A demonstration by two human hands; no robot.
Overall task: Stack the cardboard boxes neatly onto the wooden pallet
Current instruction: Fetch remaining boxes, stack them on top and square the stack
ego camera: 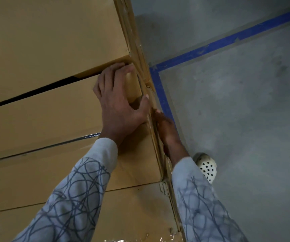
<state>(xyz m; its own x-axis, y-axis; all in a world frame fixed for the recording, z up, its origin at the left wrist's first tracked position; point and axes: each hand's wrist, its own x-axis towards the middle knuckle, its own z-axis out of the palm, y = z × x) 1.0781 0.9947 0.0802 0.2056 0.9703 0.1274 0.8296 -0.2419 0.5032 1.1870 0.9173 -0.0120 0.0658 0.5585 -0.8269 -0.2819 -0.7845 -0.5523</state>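
— What sort of place is this?
— A warehouse or storeroom, I'd say: bare grey concrete floor, blue tape marking lines on it, and plain brown cardboard boxes stacked close together.

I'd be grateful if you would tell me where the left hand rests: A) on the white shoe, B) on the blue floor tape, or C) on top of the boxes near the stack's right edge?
C: the left hand lies palm-down on top of the boxes by their right edge, while the right hand lies against the stack's side.
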